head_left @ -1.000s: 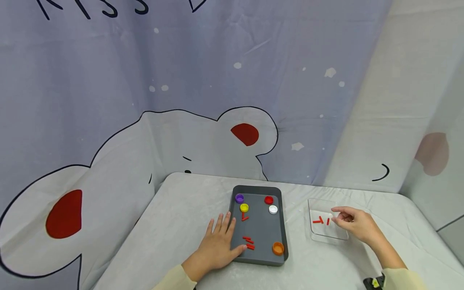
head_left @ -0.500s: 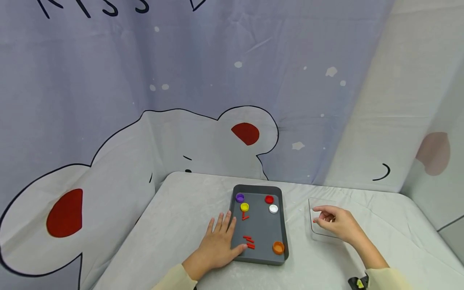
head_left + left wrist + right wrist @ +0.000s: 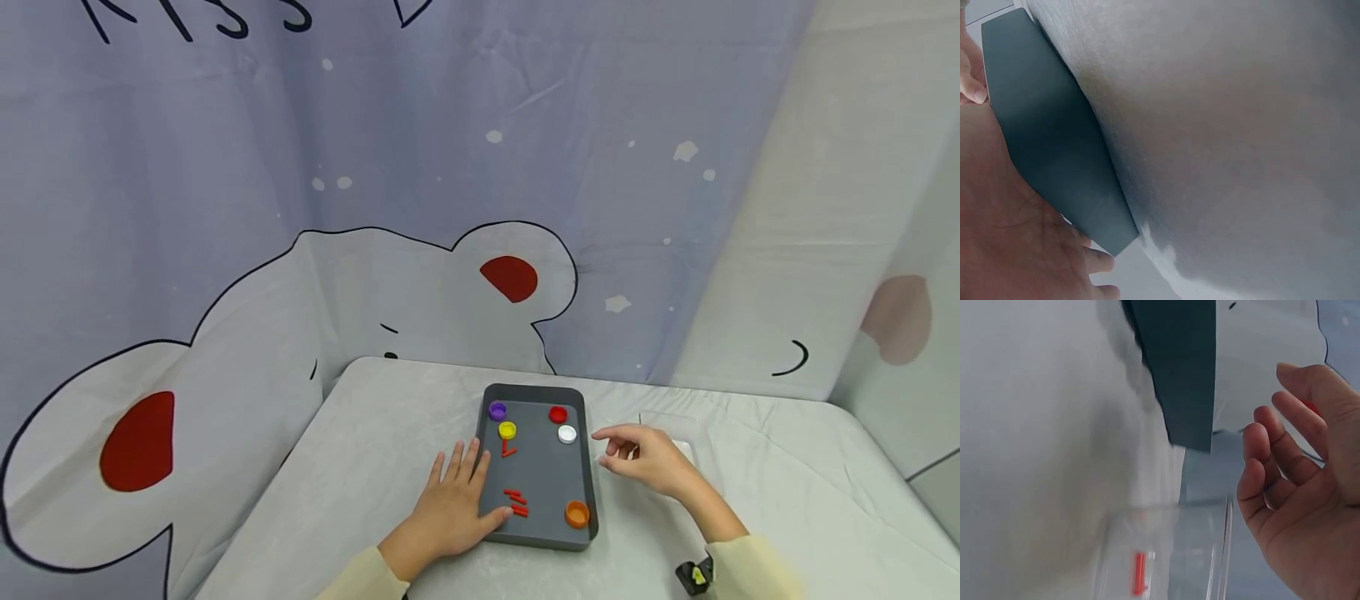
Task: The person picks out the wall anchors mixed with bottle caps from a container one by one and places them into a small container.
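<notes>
My left hand lies flat with spread fingers on the left edge of the grey tray, thumb beside several short red sticks. Two more red sticks lie below a yellow round cap. In the left wrist view the palm is against the tray wall. My right hand hovers just past the tray's right edge, fingers loosely bent, thumb and index apart. Nothing shows between them. Behind it, a clear plastic box holds a red stick; the hand partly hides this box in the head view.
In the tray also sit a purple cap, a red cap, a white cap and an orange cup. A white cloth covers the table. A printed curtain hangs behind it.
My right hand has moved left from the clear box's right side, across it, to near the tray's right edge. The left hand has stayed in place.
</notes>
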`<state>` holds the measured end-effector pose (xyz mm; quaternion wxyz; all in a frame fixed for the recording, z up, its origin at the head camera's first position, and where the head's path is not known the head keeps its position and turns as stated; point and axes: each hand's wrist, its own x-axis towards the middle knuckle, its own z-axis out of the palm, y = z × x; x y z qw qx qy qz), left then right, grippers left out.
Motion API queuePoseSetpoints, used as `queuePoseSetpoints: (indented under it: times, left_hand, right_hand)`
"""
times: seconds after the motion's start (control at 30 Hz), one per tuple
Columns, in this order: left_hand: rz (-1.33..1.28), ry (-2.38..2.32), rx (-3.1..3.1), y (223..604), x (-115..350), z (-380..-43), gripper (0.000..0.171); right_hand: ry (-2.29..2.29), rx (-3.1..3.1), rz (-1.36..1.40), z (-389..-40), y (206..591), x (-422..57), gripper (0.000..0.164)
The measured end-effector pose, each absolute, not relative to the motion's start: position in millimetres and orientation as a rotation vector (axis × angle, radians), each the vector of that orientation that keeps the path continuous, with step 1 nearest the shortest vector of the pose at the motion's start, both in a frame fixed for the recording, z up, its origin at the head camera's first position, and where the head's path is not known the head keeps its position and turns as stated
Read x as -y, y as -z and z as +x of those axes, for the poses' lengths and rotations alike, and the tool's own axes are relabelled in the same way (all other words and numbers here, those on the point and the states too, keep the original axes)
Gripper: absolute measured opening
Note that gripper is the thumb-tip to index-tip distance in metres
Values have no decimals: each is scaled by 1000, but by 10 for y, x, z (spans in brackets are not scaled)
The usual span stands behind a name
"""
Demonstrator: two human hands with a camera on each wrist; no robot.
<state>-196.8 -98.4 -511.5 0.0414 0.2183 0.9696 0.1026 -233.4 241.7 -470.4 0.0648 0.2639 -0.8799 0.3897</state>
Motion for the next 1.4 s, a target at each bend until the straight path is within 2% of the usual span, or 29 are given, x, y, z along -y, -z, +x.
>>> queuePoseSetpoints:
  times: [0.37, 1.0, 1.4]
  left_hand:
    - [652, -317, -2961, 5103, 980, -1962, 92]
    - [668, -266, -2973, 5124, 993, -2001, 94]
    - [670, -259, -2979, 5155, 984, -2002, 93]
  right_hand:
    - [-1266, 2722, 1012, -2452, 4725, -2098, 31]
    - [-1155, 2927, 1318, -2636, 4814, -1604, 38]
    - [-912, 3014, 1465, -2721, 4855, -1384, 39]
